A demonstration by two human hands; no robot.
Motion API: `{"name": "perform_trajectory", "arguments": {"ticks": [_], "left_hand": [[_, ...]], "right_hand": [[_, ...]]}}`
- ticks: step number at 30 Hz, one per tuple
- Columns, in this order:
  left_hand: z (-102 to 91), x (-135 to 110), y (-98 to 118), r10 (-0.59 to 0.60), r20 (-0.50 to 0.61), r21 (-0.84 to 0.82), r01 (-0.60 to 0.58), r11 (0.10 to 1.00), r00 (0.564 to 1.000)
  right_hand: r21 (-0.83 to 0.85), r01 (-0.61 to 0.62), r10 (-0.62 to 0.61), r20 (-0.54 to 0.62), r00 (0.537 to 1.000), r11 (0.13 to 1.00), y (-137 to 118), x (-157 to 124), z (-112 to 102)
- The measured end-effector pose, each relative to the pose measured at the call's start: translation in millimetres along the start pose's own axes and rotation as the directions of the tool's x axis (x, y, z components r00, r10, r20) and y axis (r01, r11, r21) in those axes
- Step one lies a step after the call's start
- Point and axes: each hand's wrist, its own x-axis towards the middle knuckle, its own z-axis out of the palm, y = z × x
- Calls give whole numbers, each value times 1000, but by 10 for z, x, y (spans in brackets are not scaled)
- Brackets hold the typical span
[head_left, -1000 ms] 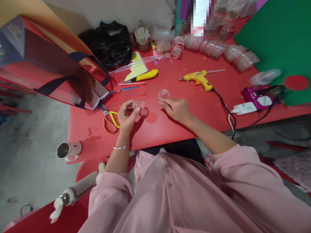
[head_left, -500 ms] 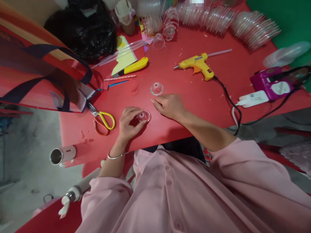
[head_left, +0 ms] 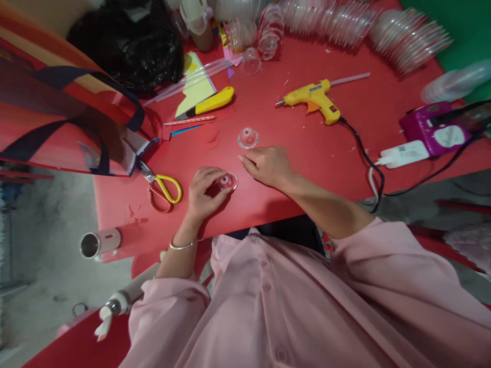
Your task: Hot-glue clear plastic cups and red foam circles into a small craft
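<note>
My left hand (head_left: 205,193) is curled around the side of a clear plastic dome lid (head_left: 227,181) on the red table, with thumb and fingers on its rim. To the right, my right hand (head_left: 270,166) rests on the tabletop with its fingers bent together and one fingertip pointing left. I see nothing in that hand, though its underside is hidden. A second clear dome lid (head_left: 248,138) with a small hole at its top lies just beyond the right fingertips, apart from them. Thin red discs (head_left: 211,135) lie to the left of that lid.
A yellow glue gun (head_left: 312,99) lies right, its black cord running off the table. At left are scissors (head_left: 163,193) and a yellow box cutter (head_left: 215,100). Stacked clear lids (head_left: 410,41) line the back. A purple box (head_left: 437,128) sits at the right edge.
The view has shifted very slightly. Both hands and the two dome lids stay in about the same places.
</note>
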Motion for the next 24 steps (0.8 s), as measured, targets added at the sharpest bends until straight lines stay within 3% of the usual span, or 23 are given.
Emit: {"name": "perform_trajectory", "arguments": {"ticks": [24], "left_hand": [[25, 12, -26, 46, -12, -39, -46, 998, 999]], "right_hand": [[-39, -2, 1, -11, 1000, 999, -23, 2, -7]]}}
